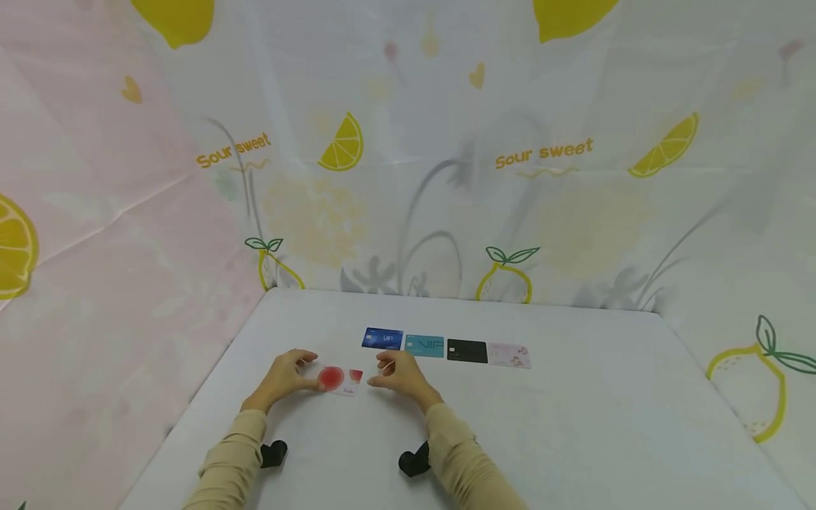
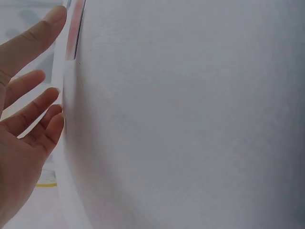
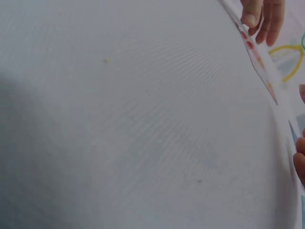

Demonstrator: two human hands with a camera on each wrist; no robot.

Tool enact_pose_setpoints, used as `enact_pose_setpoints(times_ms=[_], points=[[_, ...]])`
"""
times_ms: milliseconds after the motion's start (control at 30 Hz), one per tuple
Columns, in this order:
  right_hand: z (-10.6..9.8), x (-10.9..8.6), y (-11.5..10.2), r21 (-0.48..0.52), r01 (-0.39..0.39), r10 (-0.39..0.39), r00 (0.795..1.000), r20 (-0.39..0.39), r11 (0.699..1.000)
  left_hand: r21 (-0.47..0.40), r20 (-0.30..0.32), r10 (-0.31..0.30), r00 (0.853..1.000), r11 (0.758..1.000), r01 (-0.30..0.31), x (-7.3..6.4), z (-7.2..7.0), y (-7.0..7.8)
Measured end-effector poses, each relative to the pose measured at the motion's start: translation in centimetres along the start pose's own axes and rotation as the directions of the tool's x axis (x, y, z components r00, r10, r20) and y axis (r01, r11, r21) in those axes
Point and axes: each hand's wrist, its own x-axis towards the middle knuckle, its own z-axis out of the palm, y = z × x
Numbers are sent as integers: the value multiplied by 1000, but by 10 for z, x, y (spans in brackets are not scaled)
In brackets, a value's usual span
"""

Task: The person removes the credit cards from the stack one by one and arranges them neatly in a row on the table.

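A white card with a red circle (image 1: 331,378) lies on the white table between both hands. My left hand (image 1: 284,375) is at its left end, thumb by the card's edge and fingers loosely bent. In the left wrist view the fingers of that hand (image 2: 31,112) are spread, with nothing visible between them; whether the thumb touches the card cannot be made out. To the card's right, slightly apart, my right hand (image 1: 404,376) has thumb and fingers parted around nothing. Its fingertips reach near the blue VIP card (image 1: 382,338) and teal card (image 1: 424,346).
Right of the teal card, a black card (image 1: 467,351) and a pale pink flowered card (image 1: 509,355) continue the row. A lemon-print cloth (image 1: 408,212) hangs behind the table (image 1: 574,439). Black pieces (image 1: 275,453) show beside both forearms.
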Motion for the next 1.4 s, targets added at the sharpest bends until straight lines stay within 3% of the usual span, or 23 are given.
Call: enact_pose_setpoints(times_ms=[133, 300, 500, 667, 833, 1133, 1267, 1400], points=[[4, 4, 5, -29, -16, 17, 1000, 16, 999, 14, 40, -16, 999, 1000, 16, 2, 1, -5], [9, 8, 6, -139, -11, 16, 999, 35, 990, 23, 92, -39, 995, 999, 37, 6, 3, -6], [18, 11, 2, -344, -7, 39, 996, 85, 939, 17, 145, -86, 986, 996, 84, 8, 5, -2], [27, 13, 2, -439, 17, 9, 998, 58, 898, 21, 153, -103, 983, 995, 101, 10, 6, -2], [32, 14, 1, -446, 31, -18, 999, 35, 894, 33, 164, -90, 982, 996, 86, 11, 7, -4], [40, 17, -9, -498, -15, 35, 999, 29, 867, 35, 184, -81, 979, 996, 76, 11, 6, 0], [41, 17, -15, -462, -68, 83, 996, 13, 884, 37, 178, -74, 981, 997, 69, 11, 6, 1], [42, 16, -18, -371, -98, 107, 994, 3, 923, 45, 169, -83, 982, 996, 76, 10, 6, 1]])
